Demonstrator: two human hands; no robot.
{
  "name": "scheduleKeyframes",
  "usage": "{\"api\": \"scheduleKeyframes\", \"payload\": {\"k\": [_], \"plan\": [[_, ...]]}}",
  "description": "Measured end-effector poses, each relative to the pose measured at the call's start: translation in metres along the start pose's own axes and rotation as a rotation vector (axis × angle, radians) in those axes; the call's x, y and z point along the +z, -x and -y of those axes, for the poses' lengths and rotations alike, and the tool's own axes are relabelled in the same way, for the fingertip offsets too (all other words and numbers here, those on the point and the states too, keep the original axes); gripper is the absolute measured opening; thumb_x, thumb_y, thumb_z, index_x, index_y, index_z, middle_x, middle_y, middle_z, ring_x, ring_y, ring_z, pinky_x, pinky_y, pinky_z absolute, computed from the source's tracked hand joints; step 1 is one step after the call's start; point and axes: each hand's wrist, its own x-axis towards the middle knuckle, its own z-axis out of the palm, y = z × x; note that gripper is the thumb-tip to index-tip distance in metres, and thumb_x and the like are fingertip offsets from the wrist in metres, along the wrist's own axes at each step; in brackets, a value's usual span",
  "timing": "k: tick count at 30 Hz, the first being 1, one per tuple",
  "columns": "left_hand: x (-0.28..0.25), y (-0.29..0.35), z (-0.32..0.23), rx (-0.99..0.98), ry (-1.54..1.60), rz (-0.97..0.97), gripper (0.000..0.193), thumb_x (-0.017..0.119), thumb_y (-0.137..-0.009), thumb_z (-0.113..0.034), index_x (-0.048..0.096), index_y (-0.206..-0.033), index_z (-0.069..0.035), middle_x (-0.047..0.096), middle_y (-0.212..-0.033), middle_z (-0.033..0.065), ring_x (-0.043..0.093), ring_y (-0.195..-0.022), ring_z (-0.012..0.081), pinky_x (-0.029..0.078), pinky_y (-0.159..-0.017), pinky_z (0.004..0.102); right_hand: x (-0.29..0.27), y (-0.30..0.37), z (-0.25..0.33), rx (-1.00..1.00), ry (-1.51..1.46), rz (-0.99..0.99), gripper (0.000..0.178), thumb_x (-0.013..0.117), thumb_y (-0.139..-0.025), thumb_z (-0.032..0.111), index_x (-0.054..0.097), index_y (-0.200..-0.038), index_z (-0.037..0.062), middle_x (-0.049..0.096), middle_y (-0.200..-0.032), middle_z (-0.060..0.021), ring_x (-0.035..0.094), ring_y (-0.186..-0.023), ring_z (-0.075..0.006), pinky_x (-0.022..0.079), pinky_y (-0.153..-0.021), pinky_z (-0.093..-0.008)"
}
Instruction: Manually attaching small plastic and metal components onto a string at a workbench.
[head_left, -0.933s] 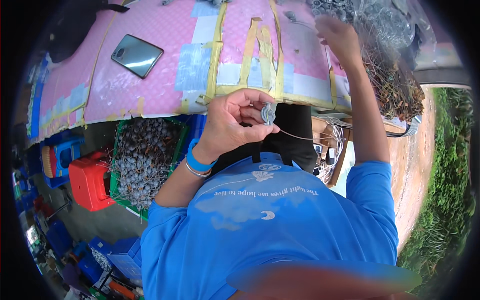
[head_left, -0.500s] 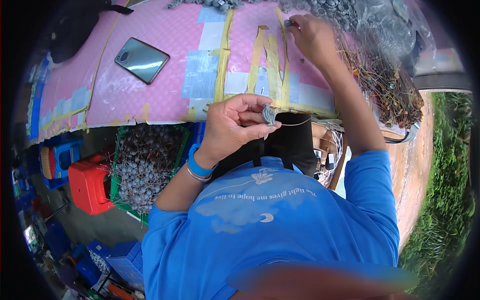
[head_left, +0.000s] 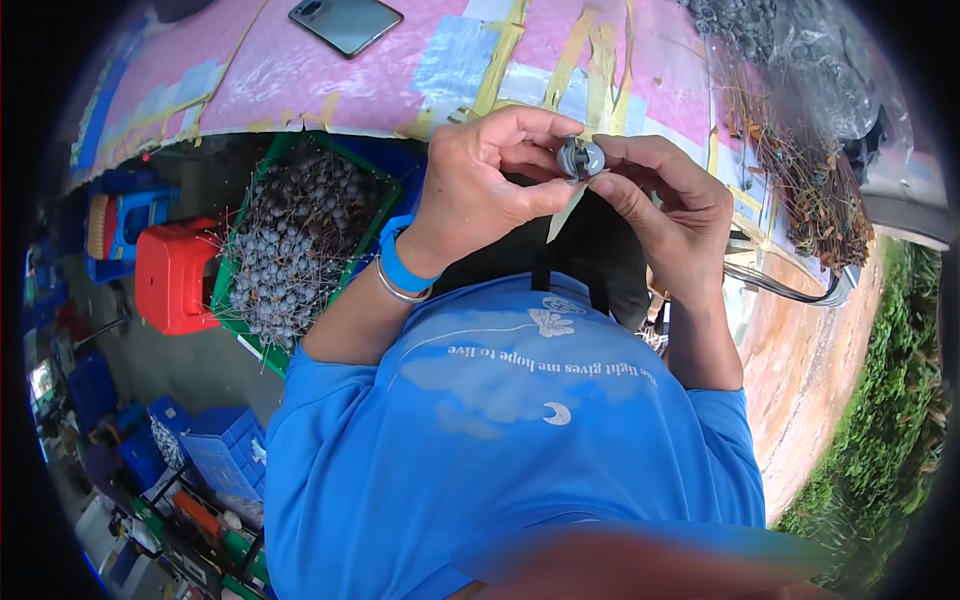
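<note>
My left hand [head_left: 490,172] and my right hand [head_left: 668,195] meet just off the near edge of the table. Between their fingertips is a small grey round part [head_left: 582,157] with a shiny domed face and a dark gap inside it. The left thumb and fingers pinch it from one side. From the other side the right thumb and forefinger press on it. Whether it is one piece or two set against each other cannot be made out. The right hand's other fingers are curled.
Pink sheeting patched with tape covers the table [head_left: 270,80], where a phone [head_left: 348,22] lies. To the right are grey parts [head_left: 735,22], a clear plastic bag [head_left: 825,85] and thin brown wires [head_left: 805,165]. Below left, a green crate [head_left: 268,350] of wired grey balls stands beside a red stool [head_left: 172,275].
My right hand has come back from the far side of the table with a small grey piece and joined my left hand at the part it holds. The view has shifted.
</note>
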Motion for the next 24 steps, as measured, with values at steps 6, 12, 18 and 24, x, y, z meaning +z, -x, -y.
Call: {"api": "scheduleKeyframes", "payload": {"k": [6, 12, 18, 24], "plan": [[0.012, 0.009, -0.010, 0.065, -0.241, -0.045, 0.038, 0.077, -0.070, 0.003, 0.068, -0.106, -0.001, 0.075, -0.081, 0.0082, 0.072, -0.075, 0.0121, 0.058, -0.070, 0.0244, -0.006, 0.013, 0.005, -0.085, 0.184, 0.023, 0.022, 0.073, -0.082, -0.004, 0.071, -0.104, -0.0014, 0.070, -0.095, -0.0053, 0.064, -0.086, -0.0111, 0.052, -0.078, -0.0235], [0.017, 0.013, -0.013, 0.103, -0.249, -0.045, 0.042, 0.078, -0.070, 0.006, 0.066, -0.110, 0.001, 0.074, -0.089, 0.0093, 0.072, -0.078, 0.0123, 0.057, -0.072, 0.0241, -0.001, 0.022, 0.008, 0.027, 0.016, -0.085, 0.020, 0.072, -0.082, -0.005, 0.072, -0.102, -0.0013, 0.070, -0.093, -0.0050, 0.063, -0.080, -0.0086, 0.052, -0.070, -0.0216], [0.024, 0.016, -0.017, 0.136, -0.221, -0.070, 0.034, 0.076, -0.069, 0.002, 0.067, -0.102, -0.002, 0.073, -0.076, 0.0091, 0.073, -0.071, 0.0136, 0.057, -0.067, 0.0241, -0.010, 0.026, 0.007, 0.049, -0.042, -0.011, 0.020, 0.072, -0.082, -0.006, 0.071, -0.101, -0.0030, 0.070, -0.092, -0.0067, 0.065, -0.078, -0.0101, 0.053, -0.068, -0.0212], [0.031, 0.016, -0.017, 0.360, -0.596, -0.028, 0.040, 0.080, -0.065, 0.004, 0.067, -0.104, 0.001, 0.073, -0.084, 0.0095, 0.073, -0.072, 0.0143, 0.058, -0.063, 0.0243, -0.007, 0.026, 0.004, 0.237, -0.110, -0.030, 0.021, 0.073, -0.080, -0.008, 0.071, -0.101, -0.0041, 0.071, -0.085, -0.0085, 0.065, -0.072, -0.0113, 0.053, -0.065, -0.0213]]}}
